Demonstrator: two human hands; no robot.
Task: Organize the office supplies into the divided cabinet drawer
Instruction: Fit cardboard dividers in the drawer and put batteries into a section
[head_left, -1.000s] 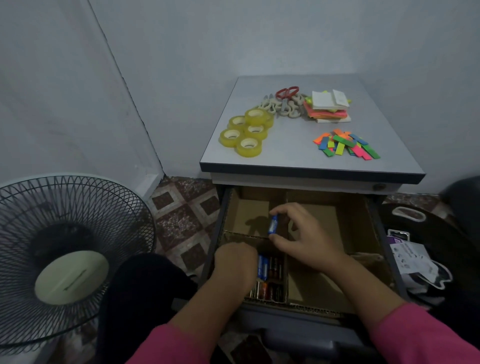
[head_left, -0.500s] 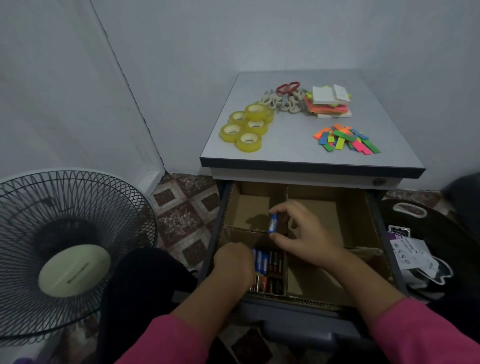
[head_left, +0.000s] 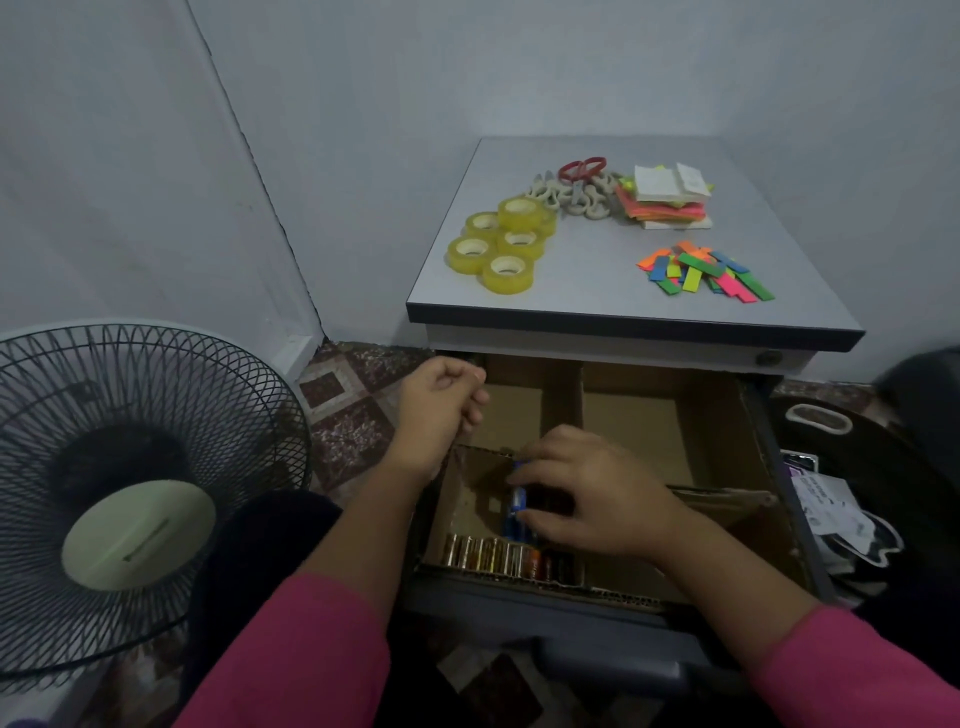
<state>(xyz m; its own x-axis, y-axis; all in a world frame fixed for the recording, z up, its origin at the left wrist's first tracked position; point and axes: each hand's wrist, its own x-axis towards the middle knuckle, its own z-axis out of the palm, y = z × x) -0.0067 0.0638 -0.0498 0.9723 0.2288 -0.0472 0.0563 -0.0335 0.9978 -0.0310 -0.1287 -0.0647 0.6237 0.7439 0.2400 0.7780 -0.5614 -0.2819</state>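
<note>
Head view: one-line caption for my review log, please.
Right hand sets a blue battery into the drawer's front-left compartment; left hand hovers, loosely curled.

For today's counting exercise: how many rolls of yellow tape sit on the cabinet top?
5 tape rolls, clustered at the cabinet top's left side: four lying flat, one stacked on top at the back. More could hide beneath.

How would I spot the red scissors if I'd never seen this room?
Look at the grey cabinet top above the open drawer, toward its back edge by the wall. There, between the yellow tape rolls and the stack of sticky notes, lie the scissors, the only thing there with red loop handles.
</note>
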